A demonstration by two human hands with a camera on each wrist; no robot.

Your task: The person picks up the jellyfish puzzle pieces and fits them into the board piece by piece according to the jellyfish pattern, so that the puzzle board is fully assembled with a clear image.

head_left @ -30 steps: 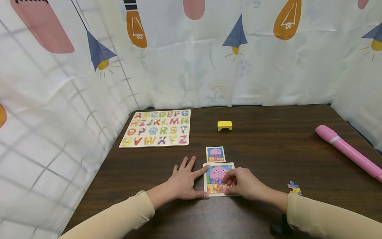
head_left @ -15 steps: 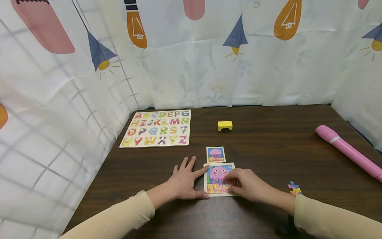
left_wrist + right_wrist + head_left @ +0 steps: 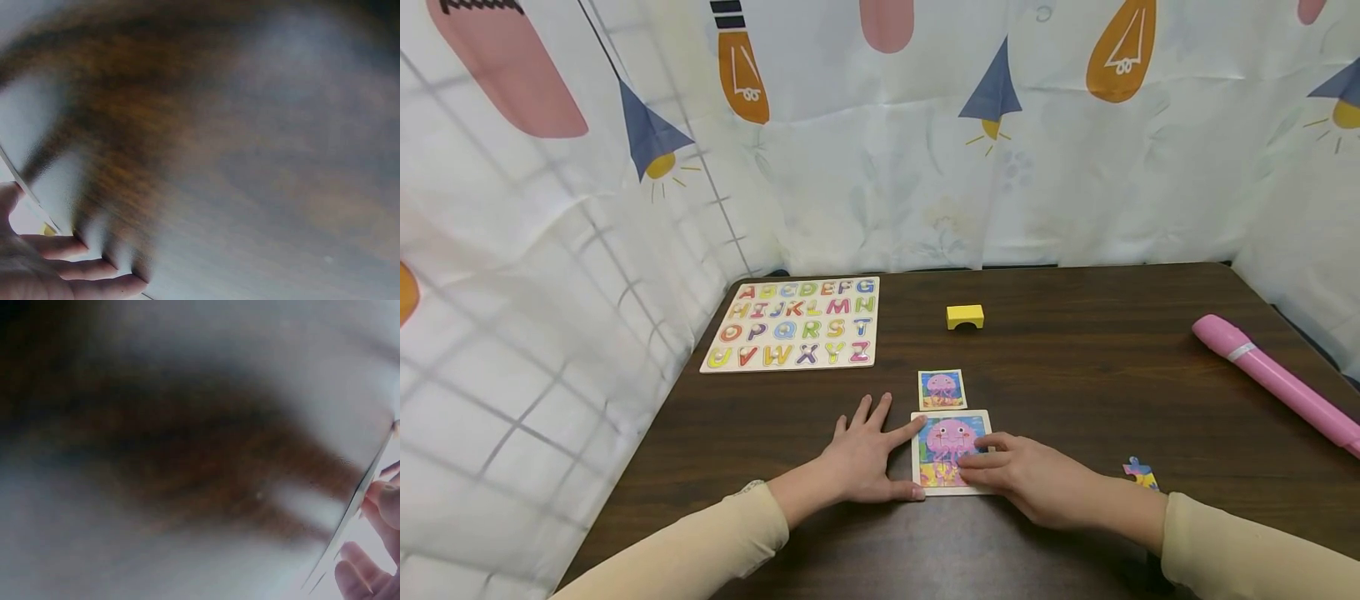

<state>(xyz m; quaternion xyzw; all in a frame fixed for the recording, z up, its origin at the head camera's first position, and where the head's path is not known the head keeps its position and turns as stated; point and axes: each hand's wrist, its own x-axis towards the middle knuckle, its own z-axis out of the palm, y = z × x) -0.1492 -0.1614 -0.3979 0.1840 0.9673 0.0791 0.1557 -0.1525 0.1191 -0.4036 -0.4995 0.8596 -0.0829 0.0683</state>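
A jellyfish jigsaw puzzle [image 3: 942, 446] in a pale frame lies flat on the table in the head view. My left hand [image 3: 863, 461] spreads its fingers beside it, thumb and index finger touching the frame's left edge. Across the puzzle's right side, the extended fingers of my right hand [image 3: 1037, 481] rest on the picture and hide part of it. Just beyond the frame's top edge is a small jellyfish picture card [image 3: 942, 389]. A loose jigsaw piece [image 3: 1141, 473] lies to the right, near my right forearm. Both wrist views catch only fingers and the board's edge.
On the dark table [image 3: 1075, 358], an alphabet board [image 3: 793, 325] lies at the back left. A yellow arch block [image 3: 965, 317] stands behind the card. Along the right side lies a pink tube-shaped object [image 3: 1277, 379]. A printed curtain [image 3: 880, 183] encloses the back and sides.
My right hand's curled fingers have straightened over the puzzle's right side, and the hand has shifted slightly right and nearer. The left hand and the loose piece have stayed put.
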